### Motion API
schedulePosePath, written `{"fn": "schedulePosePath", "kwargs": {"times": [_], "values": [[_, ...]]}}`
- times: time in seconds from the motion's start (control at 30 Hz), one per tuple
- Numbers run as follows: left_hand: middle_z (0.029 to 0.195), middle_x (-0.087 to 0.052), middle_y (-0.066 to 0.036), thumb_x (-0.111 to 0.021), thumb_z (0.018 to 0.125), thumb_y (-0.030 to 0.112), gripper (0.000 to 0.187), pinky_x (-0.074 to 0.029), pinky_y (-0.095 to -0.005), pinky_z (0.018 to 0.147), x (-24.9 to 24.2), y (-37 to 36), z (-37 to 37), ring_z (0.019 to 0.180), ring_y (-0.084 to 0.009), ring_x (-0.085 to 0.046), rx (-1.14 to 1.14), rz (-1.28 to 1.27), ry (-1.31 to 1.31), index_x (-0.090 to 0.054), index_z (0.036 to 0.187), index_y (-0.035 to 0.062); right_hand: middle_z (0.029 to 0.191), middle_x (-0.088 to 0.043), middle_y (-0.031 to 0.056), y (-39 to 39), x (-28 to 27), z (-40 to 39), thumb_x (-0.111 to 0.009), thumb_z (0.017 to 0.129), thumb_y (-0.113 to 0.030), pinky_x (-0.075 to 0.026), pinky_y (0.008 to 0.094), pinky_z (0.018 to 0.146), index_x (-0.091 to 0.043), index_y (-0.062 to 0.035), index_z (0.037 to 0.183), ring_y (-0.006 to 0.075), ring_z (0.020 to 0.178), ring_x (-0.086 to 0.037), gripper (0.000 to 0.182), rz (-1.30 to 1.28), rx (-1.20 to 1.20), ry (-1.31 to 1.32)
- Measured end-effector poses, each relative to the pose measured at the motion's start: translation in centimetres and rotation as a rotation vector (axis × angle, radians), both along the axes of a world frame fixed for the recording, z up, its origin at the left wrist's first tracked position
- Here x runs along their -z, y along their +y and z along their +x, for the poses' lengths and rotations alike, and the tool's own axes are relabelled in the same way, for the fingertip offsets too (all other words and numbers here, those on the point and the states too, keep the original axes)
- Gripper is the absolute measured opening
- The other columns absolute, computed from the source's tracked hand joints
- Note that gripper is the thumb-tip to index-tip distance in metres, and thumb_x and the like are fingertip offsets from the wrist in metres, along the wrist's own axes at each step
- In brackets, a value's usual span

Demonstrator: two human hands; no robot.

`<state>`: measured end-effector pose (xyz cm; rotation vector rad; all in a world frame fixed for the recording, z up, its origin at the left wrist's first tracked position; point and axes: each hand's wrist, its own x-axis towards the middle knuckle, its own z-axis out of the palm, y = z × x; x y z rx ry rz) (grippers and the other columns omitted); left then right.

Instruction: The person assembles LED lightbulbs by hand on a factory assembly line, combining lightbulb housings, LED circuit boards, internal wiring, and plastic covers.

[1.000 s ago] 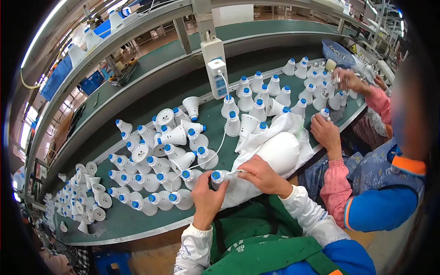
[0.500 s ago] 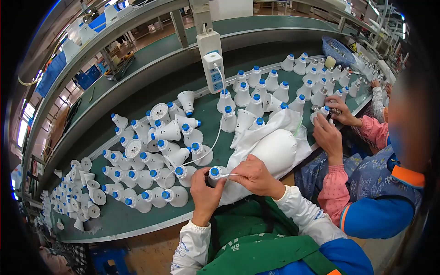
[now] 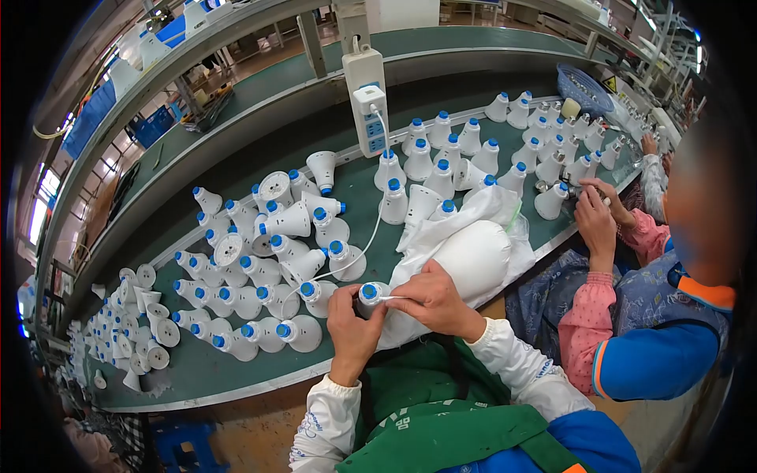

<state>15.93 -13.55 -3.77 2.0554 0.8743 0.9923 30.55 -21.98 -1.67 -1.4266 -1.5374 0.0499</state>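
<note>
My left hand point(image 3: 352, 326) is closed around a white cone-shaped bulb housing point(image 3: 371, 298), which stands upright with its blue-ringed top facing me. My right hand point(image 3: 435, 302) pinches a thin white stick-like piece point(image 3: 386, 298) whose tip touches the side of the housing's blue top. What this piece is exactly I cannot make out. Just beyond my right hand lies a white plastic bag point(image 3: 477, 256) with a rounded bulge. Left of my hands, many similar housings with blue tops lie and stand together, the nearest one point(image 3: 318, 298) close to my left fingers.
A power strip point(image 3: 364, 102) with a white plug hangs above the green bench point(image 3: 292, 372), its cable running down among the housings. More housings point(image 3: 440, 180) stand beyond the bag. At right, a co-worker's hands point(image 3: 597, 221) work near a housing; a blue basket point(image 3: 583, 88) stands farther back.
My hands and the housing stay almost in place, with the stick-like piece still at its top. The co-worker's hands have moved right, away from a housing that now stands on the bench.
</note>
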Motion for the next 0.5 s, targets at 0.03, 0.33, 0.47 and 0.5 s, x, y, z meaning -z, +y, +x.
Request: {"fn": "schedulePosePath", "kwargs": {"times": [0.03,0.33,0.47,0.5], "values": [[0.087,-0.057,-0.011,-0.079,0.063,0.01,0.04,-0.045,-0.0338,0.067,0.15,0.0,0.07,0.078,-0.0267,-0.056,-0.003,0.017,-0.003,-0.055,0.094,0.0019,0.061,-0.061,0.0,0.03,0.05,0.09,-0.072,0.074,-0.019,-0.03,0.0297,0.062,-0.067,-0.0112,0.073,0.0149,0.053,-0.05,0.009,0.001,-0.003,0.002],[0.086,-0.058,-0.011,-0.079,0.064,0.011,0.038,-0.045,-0.0326,0.066,-0.12,-0.11,0.18,0.076,-0.0257,-0.056,0.01,0.008,-0.027,-0.056,0.093,0.0015,0.06,-0.059,0.0002,0.29,-0.01,0.24,-0.07,0.075,-0.017,-0.03,0.0296,0.063,-0.066,-0.0103,0.072,0.0153,0.052,-0.047,0.008,-0.007,-0.016,-0.019],[0.087,-0.06,-0.012,-0.079,0.065,0.012,0.038,-0.046,-0.0326,0.068,-0.45,-0.07,0.16,0.077,-0.0259,-0.058,0.023,0.001,-0.032,-0.058,0.094,0.0013,0.059,-0.058,0.0,0.38,0.06,0.18,-0.07,0.075,-0.016,-0.031,0.0296,0.064,-0.066,-0.0102,0.072,0.0154,0.052,-0.047,0.008,-0.005,-0.016,-0.003],[0.087,-0.06,-0.012,-0.079,0.065,0.012,0.038,-0.046,-0.0326,0.068,-0.41,-0.06,0.15,0.077,-0.0259,-0.058,0.023,0.001,-0.032,-0.058,0.094,0.0013,0.059,-0.058,0.0,0.35,0.06,0.25,-0.07,0.075,-0.016,-0.031,0.0296,0.064,-0.066,-0.0102,0.072,0.0154,0.052,-0.047,0.008,-0.005,-0.016,-0.003]]}}
